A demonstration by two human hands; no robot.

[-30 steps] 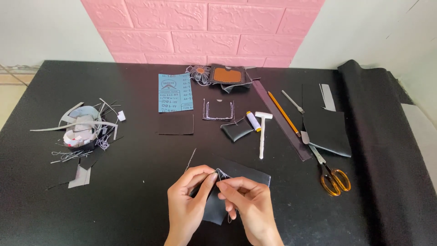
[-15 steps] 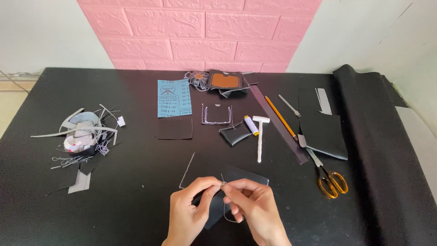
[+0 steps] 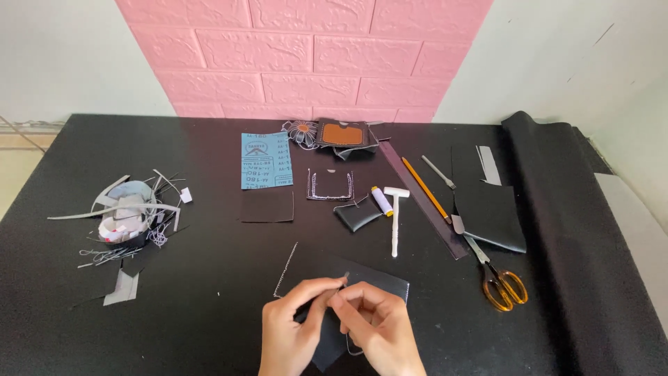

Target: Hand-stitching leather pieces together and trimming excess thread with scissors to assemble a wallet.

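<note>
A: Both hands meet at the near edge of the desk [image 3: 209, 320], each grip narrowed to a pinch. The left hand [image 3: 296, 334] nips the black leather piece [image 3: 362, 282] by its upper edge between thumb and forefinger; the right hand [image 3: 379, 334] closes thumb and forefinger just beside it, on what looks like a needle or thread, too fine to make out.

B: Why held that way?

A: By the look of it, the left hand steadies the edge so the right can work at one spot. The piece lies partly flat on the desk and partly lifted under the fingers. A line of pale stitching [image 3: 287, 268] runs down its left edge.

B: And around them, in this head view?

A: Beyond the hands lie a small folded black leather pouch [image 3: 356, 214], a spool of thread [image 3: 381, 200] and a white T-shaped tool [image 3: 396, 219]. Further back are a blue sandpaper sheet [image 3: 266, 160], a black square [image 3: 267, 205], a stitched black pocket panel [image 3: 330, 185] and a brown-faced card holder [image 3: 343, 134]. To the right are a dark ruler [image 3: 424, 202], a pencil [image 3: 424, 188], orange-handled scissors [image 3: 497, 278] and a larger black leather sheet [image 3: 490, 216]. A heap of offcuts [image 3: 129, 216] sits well to the left.

B: Anything in the way?

A: Nothing lies between the hands and the piece; the nearest tools sit apart, beyond it.
</note>
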